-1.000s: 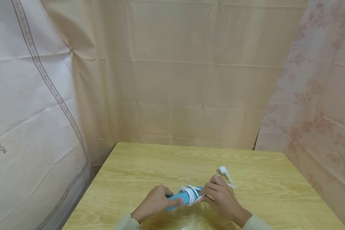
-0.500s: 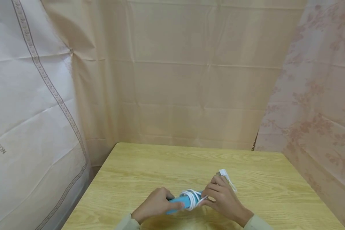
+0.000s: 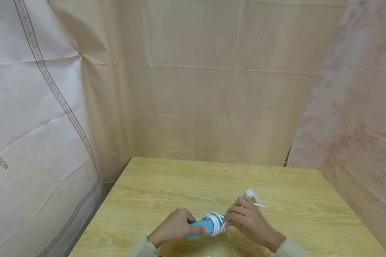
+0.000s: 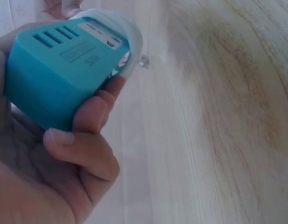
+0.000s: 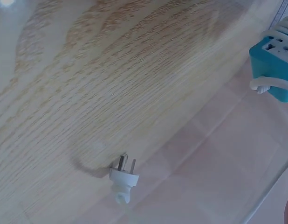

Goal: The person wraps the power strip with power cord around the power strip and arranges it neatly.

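A blue power strip (image 3: 199, 225) with a white cord (image 3: 215, 228) wound round its far half is held above the table. My left hand (image 3: 173, 226) grips its near end, thumb on top. In the left wrist view, slots and a socket show on the strip's face (image 4: 55, 65), and curled fingers (image 4: 90, 114) lie along its side. At the strip's far end, my right hand (image 3: 252, 223) pinches the cord; its fingertips are partly hidden. Beyond that hand hangs the cord's white plug (image 3: 250, 193), its metal prongs visible in the right wrist view, where the plug (image 5: 123, 178) appears apart from the strip.
The wood-grain table (image 3: 167, 182) spreads under both hands. Beige cloth (image 3: 193, 92) hangs behind it, white cloth (image 3: 29, 117) stands at the left, and flower-patterned cloth (image 3: 357, 142) at the right.
The loose stretch of cord between strip and right hand has drawn in closer to the coils. The plug has swung a little and sits slightly lower than one second ago. My left hand keeps its grip.
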Available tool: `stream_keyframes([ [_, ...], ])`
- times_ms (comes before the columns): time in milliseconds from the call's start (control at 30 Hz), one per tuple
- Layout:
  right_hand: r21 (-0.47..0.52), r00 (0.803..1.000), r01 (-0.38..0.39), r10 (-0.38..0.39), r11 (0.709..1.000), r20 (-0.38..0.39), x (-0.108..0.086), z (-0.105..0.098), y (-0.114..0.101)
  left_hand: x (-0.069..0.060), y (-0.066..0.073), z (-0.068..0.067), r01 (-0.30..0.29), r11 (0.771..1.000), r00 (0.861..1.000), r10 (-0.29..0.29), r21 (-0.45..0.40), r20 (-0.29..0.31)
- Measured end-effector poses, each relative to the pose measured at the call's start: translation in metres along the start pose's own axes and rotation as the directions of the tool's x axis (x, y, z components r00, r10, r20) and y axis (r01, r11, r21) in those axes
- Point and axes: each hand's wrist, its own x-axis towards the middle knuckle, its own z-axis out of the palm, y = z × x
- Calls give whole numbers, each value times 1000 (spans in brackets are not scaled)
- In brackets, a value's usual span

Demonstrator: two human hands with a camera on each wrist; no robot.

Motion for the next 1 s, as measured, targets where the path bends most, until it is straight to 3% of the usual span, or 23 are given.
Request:
stream_keyframes([
  [267,90,1000,-22,22,996,0,3,-2,1,-2,-2,-5,-3,998,997,8,-65,81],
  [500,105,999,10,-16,994,50,5,-6,4,-4,-4,-7,-39,995,988,53,-95,144],
  [800,221,996,-52,34,974,87,9,-9,8,-7,-5,-12,-10,971,962,75,-239,263],
  [1000,262,996,-62,44,963,74,8,-7,9,-4,-2,-8,-94,952,924,193,-292,330],
])
